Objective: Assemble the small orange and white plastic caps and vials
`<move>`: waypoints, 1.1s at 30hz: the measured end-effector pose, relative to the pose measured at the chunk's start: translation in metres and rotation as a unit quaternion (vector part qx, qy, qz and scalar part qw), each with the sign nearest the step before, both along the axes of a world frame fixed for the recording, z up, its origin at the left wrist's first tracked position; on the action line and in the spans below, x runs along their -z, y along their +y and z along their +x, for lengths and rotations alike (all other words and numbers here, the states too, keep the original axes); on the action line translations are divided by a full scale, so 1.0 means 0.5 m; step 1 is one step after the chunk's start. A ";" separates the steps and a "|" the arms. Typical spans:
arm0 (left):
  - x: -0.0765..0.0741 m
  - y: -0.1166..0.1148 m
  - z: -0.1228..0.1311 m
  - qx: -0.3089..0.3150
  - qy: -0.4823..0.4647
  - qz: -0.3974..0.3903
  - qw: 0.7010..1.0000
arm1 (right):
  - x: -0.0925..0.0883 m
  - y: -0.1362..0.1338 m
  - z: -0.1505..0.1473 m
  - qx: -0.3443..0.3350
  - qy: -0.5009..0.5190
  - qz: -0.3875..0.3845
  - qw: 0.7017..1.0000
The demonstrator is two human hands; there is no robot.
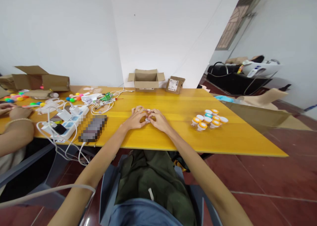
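Observation:
My left hand (136, 119) and my right hand (158, 120) meet over the middle of the yellow table (148, 138), fingers curled inward. Between their fingertips is a small whitish thing (148, 120), mostly hidden, with a hint of orange near it. Its kind cannot be made out. To the right of my right hand stands a cluster of several small clear containers with white, orange and teal round tops (207, 119). They are apart from both hands.
An open cardboard box (146, 85) and a smaller carton (174, 85) stand by the wall. At left lie a power strip (70, 125) with white cables, a pixelated dark device (92, 128), a green circuit board (107, 96) and coloured balls. Another person's arm (17, 130) rests far left.

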State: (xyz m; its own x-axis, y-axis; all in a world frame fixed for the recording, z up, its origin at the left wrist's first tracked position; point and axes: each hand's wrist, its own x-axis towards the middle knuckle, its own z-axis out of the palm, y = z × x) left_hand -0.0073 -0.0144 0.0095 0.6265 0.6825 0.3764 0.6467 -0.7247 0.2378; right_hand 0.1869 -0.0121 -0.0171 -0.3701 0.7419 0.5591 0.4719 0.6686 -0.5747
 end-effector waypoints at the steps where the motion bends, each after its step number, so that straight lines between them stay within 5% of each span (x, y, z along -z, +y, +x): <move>1: 0.000 0.000 0.000 0.001 0.000 0.000 1.000 | 0.000 0.000 0.000 0.000 0.002 0.000 1.000; 33: -0.005 -0.004 0.002 -0.011 0.003 -0.012 1.000 | -0.011 -0.009 0.000 0.012 -0.033 -0.014 0.999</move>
State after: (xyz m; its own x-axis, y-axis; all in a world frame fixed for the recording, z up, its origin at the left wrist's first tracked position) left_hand -0.0065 -0.0165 0.0119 0.6137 0.7047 0.3560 0.6641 -0.7046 0.2500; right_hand 0.1870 -0.0167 -0.0118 -0.3877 0.7657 0.5132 0.5246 0.6411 -0.5602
